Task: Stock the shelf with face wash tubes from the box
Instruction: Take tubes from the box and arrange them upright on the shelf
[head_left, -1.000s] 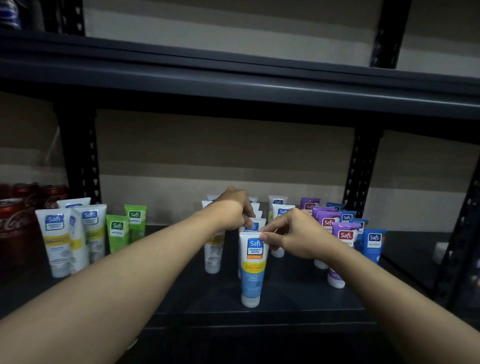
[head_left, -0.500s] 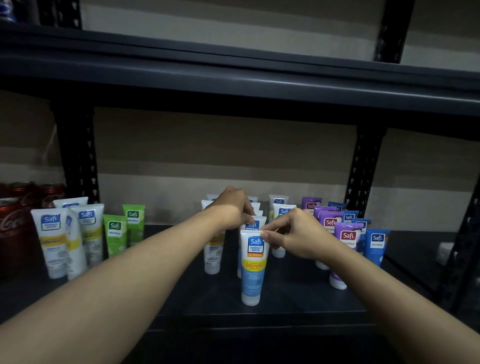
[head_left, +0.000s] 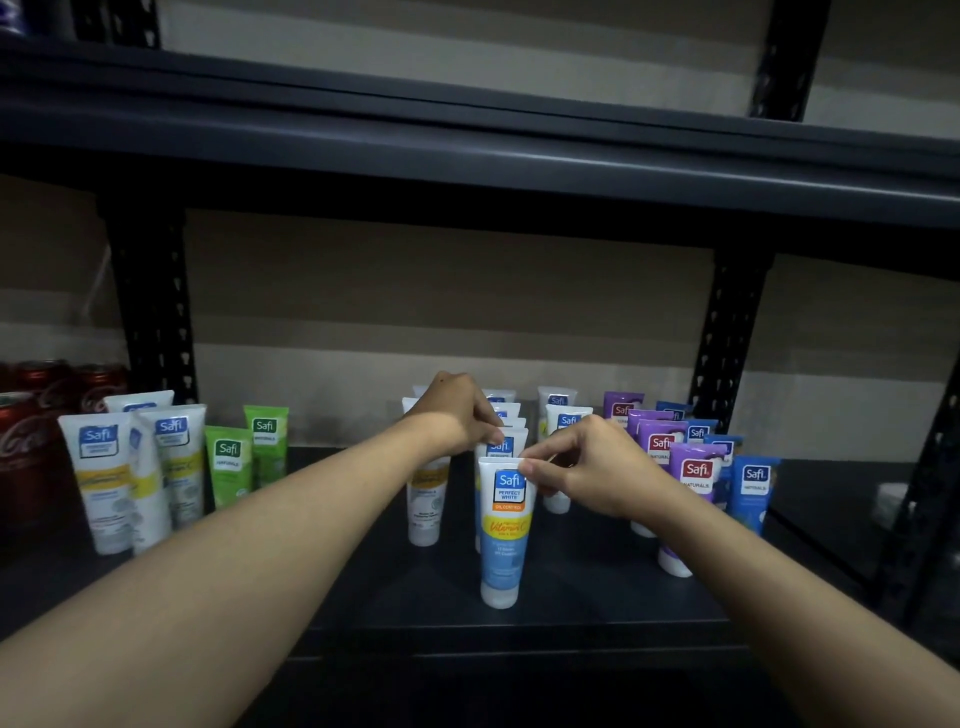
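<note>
A white and blue face wash tube (head_left: 503, 540) stands cap down at the front of a row on the dark shelf (head_left: 571, 618). My right hand (head_left: 587, 467) pinches its top edge between thumb and fingers. Just behind it, my left hand (head_left: 457, 413) grips the top of the second tube in the row (head_left: 500, 442). More white tubes stand behind, partly hidden by both hands. The box is not in view.
Purple tubes (head_left: 693, 483) and blue tubes (head_left: 751, 491) stand to the right. White and yellow tubes (head_left: 104, 478) and green tubes (head_left: 228, 465) stand to the left, beside red soda cans (head_left: 23, 431). Black uprights (head_left: 153, 312) flank the bay, and an upper shelf (head_left: 467, 130) hangs overhead.
Both hands stay on the tops of the front two tubes. The view has shifted only slightly.
</note>
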